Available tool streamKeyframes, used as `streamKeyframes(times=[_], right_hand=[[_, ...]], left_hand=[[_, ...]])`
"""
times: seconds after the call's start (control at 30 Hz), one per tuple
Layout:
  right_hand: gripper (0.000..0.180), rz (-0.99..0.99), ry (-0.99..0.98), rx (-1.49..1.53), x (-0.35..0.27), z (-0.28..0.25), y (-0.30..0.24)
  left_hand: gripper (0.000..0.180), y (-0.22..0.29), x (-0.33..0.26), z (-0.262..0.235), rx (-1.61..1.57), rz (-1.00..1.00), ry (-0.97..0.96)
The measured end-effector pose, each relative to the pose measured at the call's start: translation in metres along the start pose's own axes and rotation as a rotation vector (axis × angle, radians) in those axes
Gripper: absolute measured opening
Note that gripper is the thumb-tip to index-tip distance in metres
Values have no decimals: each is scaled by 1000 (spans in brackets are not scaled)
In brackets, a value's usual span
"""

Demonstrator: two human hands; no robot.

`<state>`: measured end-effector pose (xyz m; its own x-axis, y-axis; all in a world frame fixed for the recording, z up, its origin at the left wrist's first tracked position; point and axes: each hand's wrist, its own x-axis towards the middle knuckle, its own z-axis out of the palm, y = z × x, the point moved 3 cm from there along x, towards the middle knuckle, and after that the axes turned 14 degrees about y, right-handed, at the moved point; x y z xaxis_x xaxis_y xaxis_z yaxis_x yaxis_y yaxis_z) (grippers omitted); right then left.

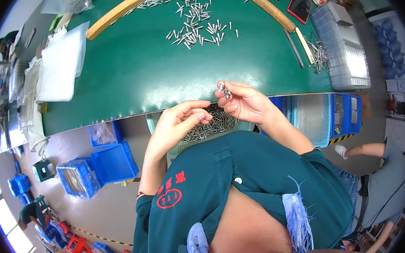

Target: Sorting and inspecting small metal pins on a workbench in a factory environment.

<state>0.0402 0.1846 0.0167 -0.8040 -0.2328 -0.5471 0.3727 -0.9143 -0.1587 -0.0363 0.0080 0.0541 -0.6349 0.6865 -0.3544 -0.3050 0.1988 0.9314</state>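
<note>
Just past the table's near edge, my right hand (pixel 250 104) pinches several small shiny metal pins (pixel 225 92) between thumb and fingers. To its left, my left hand (pixel 176 126) is curled, with thumb and fingers drawn together. Whatever lies within its fingers, if anything, is hidden. Below both hands, a pale green basket (pixel 185 146) at my lap holds a heap of similar metal pins (pixel 212 125). Farther off on the green tabletop (pixel 127 80), a loose scatter of pins (pixel 197 31) spreads toward the far side.
Wooden strips (pixel 122 14) border the far pins. A red-edged phone (pixel 299 7), clear plastic boxes (pixel 343 44) and thin metal rods (pixel 318 55) lie at right. White sheets (pixel 60 66) are at left. Blue crates (pixel 112 162) stand on the floor; another person (pixel 383 183) is at lower right.
</note>
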Motion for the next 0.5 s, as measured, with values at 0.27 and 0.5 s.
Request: streamKeyframes(times=[0.27, 0.5], right_hand=[[15, 160, -48, 214, 2, -6, 6], [16, -26, 47, -194, -5, -4, 4]], left_hand=[[29, -1, -1, -20, -1, 82, 107], [28, -5, -1, -28, -3, 88, 149]])
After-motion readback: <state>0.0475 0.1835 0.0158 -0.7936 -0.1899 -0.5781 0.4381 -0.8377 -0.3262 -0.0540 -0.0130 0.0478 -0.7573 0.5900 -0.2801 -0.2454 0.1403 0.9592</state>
